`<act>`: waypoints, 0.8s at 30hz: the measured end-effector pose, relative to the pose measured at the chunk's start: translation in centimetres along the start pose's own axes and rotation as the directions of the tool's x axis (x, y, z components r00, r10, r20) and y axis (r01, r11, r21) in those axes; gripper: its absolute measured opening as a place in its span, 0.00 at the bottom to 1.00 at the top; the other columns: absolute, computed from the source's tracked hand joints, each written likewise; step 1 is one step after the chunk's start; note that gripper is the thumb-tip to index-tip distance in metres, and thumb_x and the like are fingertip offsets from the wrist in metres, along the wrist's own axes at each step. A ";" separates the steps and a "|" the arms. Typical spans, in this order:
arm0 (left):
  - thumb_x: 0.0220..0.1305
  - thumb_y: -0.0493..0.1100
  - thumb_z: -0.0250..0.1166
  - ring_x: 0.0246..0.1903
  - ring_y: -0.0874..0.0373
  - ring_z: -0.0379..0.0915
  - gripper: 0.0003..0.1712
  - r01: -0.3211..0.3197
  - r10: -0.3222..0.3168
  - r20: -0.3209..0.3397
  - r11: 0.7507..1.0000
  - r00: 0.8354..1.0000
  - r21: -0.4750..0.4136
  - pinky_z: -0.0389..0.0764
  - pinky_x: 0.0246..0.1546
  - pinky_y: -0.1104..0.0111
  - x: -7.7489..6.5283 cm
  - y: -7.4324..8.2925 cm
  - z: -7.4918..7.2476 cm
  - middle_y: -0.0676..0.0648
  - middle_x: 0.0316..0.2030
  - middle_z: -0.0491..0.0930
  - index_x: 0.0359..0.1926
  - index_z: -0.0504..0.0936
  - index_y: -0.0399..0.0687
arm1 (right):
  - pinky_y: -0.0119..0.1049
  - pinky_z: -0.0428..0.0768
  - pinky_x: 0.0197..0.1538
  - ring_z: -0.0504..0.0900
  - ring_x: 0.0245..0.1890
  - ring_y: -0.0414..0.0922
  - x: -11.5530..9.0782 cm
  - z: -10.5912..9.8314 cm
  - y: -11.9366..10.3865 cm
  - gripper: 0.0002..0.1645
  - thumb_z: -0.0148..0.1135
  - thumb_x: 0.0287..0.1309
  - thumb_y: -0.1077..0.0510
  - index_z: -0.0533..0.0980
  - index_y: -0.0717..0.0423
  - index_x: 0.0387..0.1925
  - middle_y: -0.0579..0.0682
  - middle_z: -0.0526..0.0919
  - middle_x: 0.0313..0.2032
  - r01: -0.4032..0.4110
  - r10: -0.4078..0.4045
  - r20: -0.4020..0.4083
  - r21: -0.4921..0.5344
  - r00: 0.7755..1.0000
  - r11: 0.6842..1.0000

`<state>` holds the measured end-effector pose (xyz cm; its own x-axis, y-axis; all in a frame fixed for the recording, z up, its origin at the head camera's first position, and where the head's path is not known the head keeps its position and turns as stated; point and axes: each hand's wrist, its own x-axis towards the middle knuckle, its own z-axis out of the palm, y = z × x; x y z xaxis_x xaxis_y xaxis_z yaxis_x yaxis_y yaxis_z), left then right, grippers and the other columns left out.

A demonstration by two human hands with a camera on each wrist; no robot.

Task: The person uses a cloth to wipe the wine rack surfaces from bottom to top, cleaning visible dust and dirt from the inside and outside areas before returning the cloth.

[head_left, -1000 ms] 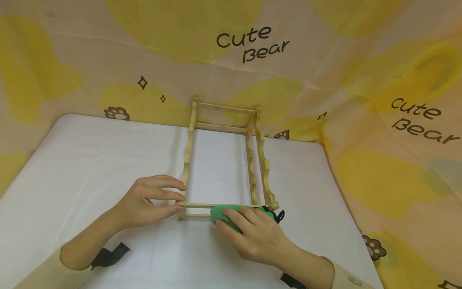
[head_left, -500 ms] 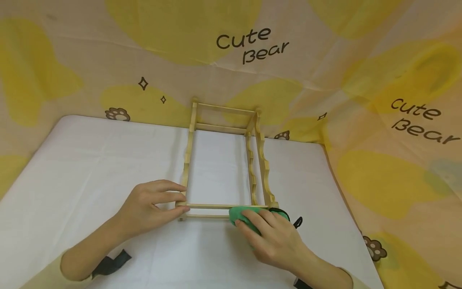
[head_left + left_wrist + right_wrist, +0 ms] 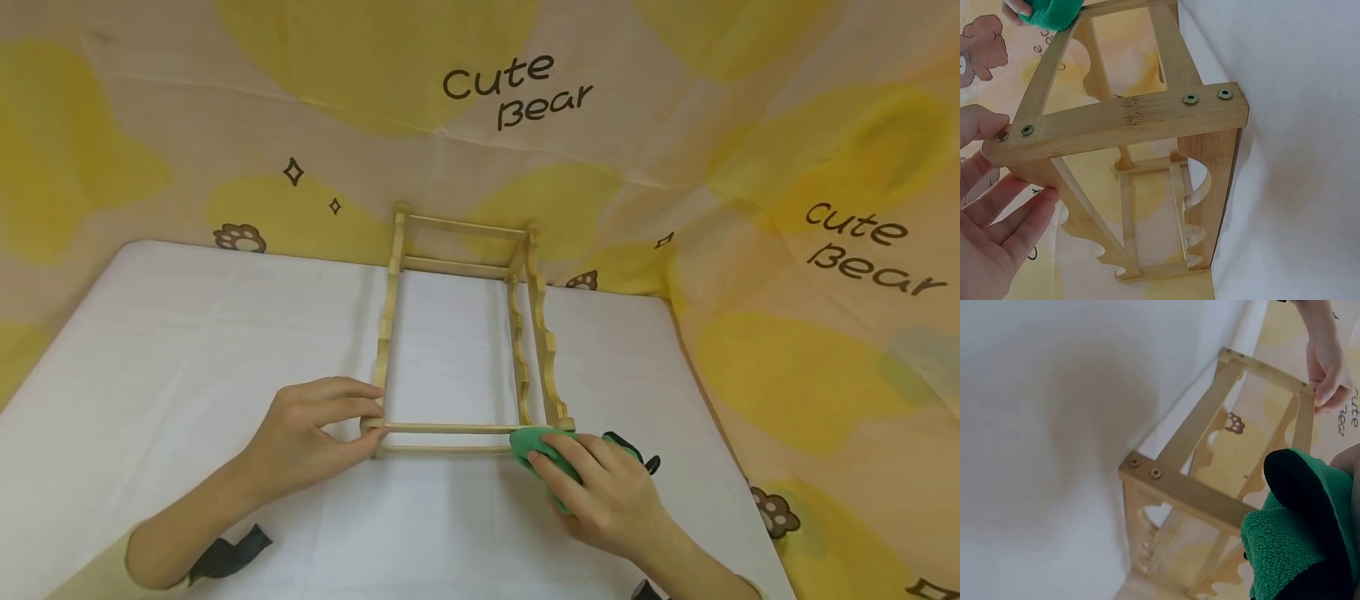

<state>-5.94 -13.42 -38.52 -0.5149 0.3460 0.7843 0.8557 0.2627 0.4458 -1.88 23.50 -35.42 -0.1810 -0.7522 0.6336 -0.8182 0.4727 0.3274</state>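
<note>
A pale wooden rack (image 3: 450, 428) with scalloped notches along its side rails stands on the white-covered table. At its near left corner, my left hand (image 3: 307, 429) pinches the frame between thumb and fingers. The left wrist view shows those fingers on the end of a crosspiece (image 3: 1129, 119) with metal bolts in it. My right hand (image 3: 603, 500) grips a folded green cloth (image 3: 534, 448) with black edging and a loop, against the near bar at the right corner. In the right wrist view the fuzzy green cloth (image 3: 1285, 544) overlaps the rack's end and hides part of it.
White cloth (image 3: 225, 333) covers the table around the rack. Behind and to the right hangs a yellow and beige printed curtain (image 3: 660, 142) close to the rack's far end. A dark strap (image 3: 228, 557) sticks out at the left wrist.
My right hand has slid the green cloth rightward along the near bar, from its middle to the right corner. The left hand keeps its hold, and the rack stays in place.
</note>
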 end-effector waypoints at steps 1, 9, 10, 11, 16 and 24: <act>0.55 0.37 0.74 0.35 0.49 0.89 0.02 -0.005 0.005 -0.008 1.000 1.000 0.005 0.85 0.46 0.75 0.0 0.0 0.0 0.49 0.36 0.90 0.31 0.90 0.47 | 0.35 0.85 0.26 0.83 0.28 0.50 -0.2 -0.1 0.1 0.15 0.57 0.59 0.59 0.86 0.56 0.42 0.57 0.88 0.39 0.001 -0.001 -0.002 0.002 1.000 1.000; 0.44 0.34 0.75 0.33 0.50 0.89 0.08 -0.012 0.013 -0.027 1.000 1.000 0.021 0.86 0.44 0.74 -0.2 -0.2 0.5 0.50 0.35 0.90 0.30 0.90 0.47 | 0.38 0.84 0.23 0.82 0.26 0.51 -1.6 -1.1 1.0 0.14 0.57 0.60 0.59 0.86 0.58 0.39 0.59 0.88 0.37 -0.021 0.021 -0.023 -0.013 1.000 1.000; 0.46 0.35 0.75 0.33 0.50 0.89 0.07 -0.014 0.015 -0.029 1.000 0.999 0.021 0.86 0.44 0.74 -0.2 -0.2 0.6 0.49 0.35 0.90 0.30 0.90 0.46 | 0.38 0.83 0.23 0.82 0.25 0.52 -1.8 -1.3 1.1 0.14 0.56 0.60 0.59 0.86 0.58 0.39 0.59 0.88 0.37 -0.027 0.026 -0.023 -0.013 0.999 1.000; 0.48 0.36 0.74 0.33 0.51 0.89 0.05 -0.018 0.018 -0.030 1.000 0.999 0.021 0.86 0.44 0.74 -0.1 -0.2 0.6 0.49 0.35 0.90 0.30 0.90 0.46 | 0.39 0.83 0.23 0.82 0.25 0.52 -2.0 -1.4 1.2 0.13 0.57 0.60 0.59 0.86 0.58 0.39 0.59 0.88 0.37 -0.030 0.029 -0.030 -0.015 0.999 0.999; 0.51 0.36 0.74 0.32 0.52 0.89 0.03 -0.011 0.011 -0.006 1.000 1.000 0.014 0.87 0.42 0.74 0.1 -0.1 0.6 0.49 0.34 0.90 0.29 0.90 0.45 | 0.41 0.82 0.21 0.81 0.24 0.53 -2.7 -1.9 1.8 0.12 0.58 0.60 0.58 0.85 0.60 0.37 0.60 0.87 0.35 -0.038 0.037 -0.063 -0.028 0.997 0.999; 0.49 0.37 0.74 0.31 0.51 0.89 0.03 -0.045 0.045 -0.023 0.999 0.999 0.030 0.87 0.42 0.74 0.0 -0.5 0.5 0.48 0.32 0.89 0.29 0.90 0.45 | 0.43 0.81 0.19 0.80 0.22 0.54 -3.4 -2.8 2.4 0.12 0.59 0.62 0.56 0.85 0.60 0.36 0.61 0.87 0.35 -0.076 0.073 -0.086 -0.031 0.994 0.997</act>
<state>-6.34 -13.06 -38.99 -0.4743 0.3370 0.8133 0.8758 0.2739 0.3973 -1.70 28.42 -34.85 -0.1925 -0.6731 0.7141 -0.7847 0.5425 0.2999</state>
